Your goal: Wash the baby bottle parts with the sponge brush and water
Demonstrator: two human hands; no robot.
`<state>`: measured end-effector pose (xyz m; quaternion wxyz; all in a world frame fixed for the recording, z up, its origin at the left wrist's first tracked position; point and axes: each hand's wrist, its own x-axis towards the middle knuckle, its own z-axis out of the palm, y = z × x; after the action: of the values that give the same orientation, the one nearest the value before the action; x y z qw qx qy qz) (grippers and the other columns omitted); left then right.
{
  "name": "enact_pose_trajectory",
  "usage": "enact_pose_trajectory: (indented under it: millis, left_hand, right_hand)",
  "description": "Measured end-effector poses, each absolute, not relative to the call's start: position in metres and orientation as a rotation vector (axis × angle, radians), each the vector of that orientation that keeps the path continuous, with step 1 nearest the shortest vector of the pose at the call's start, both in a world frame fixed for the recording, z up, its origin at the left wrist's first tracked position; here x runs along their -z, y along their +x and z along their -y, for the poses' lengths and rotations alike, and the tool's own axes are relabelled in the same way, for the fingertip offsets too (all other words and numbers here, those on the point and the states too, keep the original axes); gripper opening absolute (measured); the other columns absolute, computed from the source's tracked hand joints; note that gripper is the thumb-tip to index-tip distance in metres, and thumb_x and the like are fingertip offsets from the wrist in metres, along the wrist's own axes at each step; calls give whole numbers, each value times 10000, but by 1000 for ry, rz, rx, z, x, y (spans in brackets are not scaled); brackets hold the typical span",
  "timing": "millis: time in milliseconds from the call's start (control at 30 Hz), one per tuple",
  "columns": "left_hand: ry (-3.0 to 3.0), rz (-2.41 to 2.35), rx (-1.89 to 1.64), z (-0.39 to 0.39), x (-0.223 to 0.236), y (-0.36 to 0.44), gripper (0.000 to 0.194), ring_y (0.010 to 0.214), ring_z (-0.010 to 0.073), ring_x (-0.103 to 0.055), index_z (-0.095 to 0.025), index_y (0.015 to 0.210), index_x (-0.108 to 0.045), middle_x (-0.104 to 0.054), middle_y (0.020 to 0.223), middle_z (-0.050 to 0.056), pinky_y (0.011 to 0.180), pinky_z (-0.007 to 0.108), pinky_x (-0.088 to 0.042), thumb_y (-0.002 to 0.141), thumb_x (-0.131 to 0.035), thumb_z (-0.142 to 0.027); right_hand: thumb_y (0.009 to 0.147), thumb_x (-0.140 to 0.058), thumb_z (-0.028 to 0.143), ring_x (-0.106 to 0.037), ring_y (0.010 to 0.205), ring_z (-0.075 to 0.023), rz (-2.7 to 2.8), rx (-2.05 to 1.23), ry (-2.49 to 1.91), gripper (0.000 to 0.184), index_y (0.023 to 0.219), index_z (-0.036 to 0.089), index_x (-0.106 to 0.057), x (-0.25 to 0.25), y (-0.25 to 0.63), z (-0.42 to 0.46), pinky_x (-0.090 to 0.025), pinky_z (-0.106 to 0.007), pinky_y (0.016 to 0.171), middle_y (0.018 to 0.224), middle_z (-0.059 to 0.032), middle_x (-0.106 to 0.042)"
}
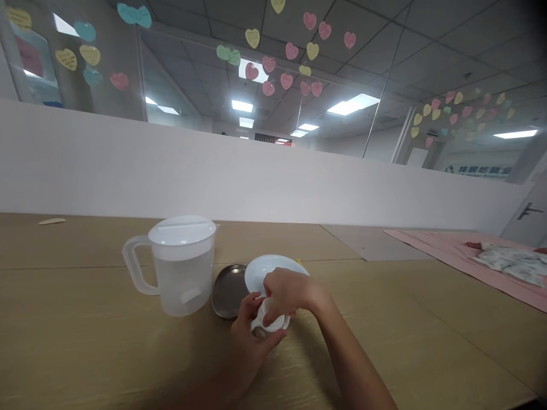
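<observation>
My left hand (251,337) is wrapped round a small white container (277,324), a cup or jar with a rounded top, and steadies it from the left and below. From above, my right hand (290,289) reaches over with bent fingers on the container's top. Whether those fingers grip a lid or something smaller is hidden. Just behind the hands lies a white oval plate (258,269), partly covered by my right hand. It overlaps the edge of a shallow metal tray (228,293). A translucent pitcher (182,279) with a white lid stands to the left, apart from both hands.
All of this rests on a wood-toned table (106,347) against a low white partition (256,188) topped with glass. Heart-shaped notes stick to the glass. A thin pale piece (52,221) lies far left. On the right, patterned fabric (513,263) lies on a pink cloth (431,242).
</observation>
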<state>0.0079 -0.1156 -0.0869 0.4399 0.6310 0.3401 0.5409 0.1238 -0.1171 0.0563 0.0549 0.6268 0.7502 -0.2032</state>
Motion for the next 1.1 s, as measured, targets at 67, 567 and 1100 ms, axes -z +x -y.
enact_pose_trajectory:
  millis: [67, 567, 1100]
  left_hand:
    - [1561, -862, -1321, 114, 88, 9, 621, 941, 236, -637, -227, 1130, -498, -673, 1004, 34, 837, 376, -517, 572, -768, -260]
    - [1655, -824, -1316, 112, 93, 11, 547, 1031, 253, -597, -209, 1110, -509, -647, 1066, 63, 841, 367, -511, 624, -738, -313]
    - [1688, -818, -1338, 116, 85, 10, 468, 926, 237, -622, -207, 1043, -559, -668, 986, 48, 830, 365, -502, 617, -729, -297]
  right_hand:
    - [564, -732, 434, -608, 496, -165, -2259, 699, 1858, 483, 914, 115, -636, -58, 127, 115, -398, -206, 401, 592, -22, -616]
    - [687, -652, 461, -544, 486, -95, -2434, 939, 1953, 319, 746, 154, -587, -66, 156, 115, -422, -189, 437, 589, 24, -571]
    - [718, -589, 72, -540, 720, -95, -2942, 538, 1674, 168, 828, 163, -677, -78, 161, 128, -395, -200, 623, 856, -15, -640]
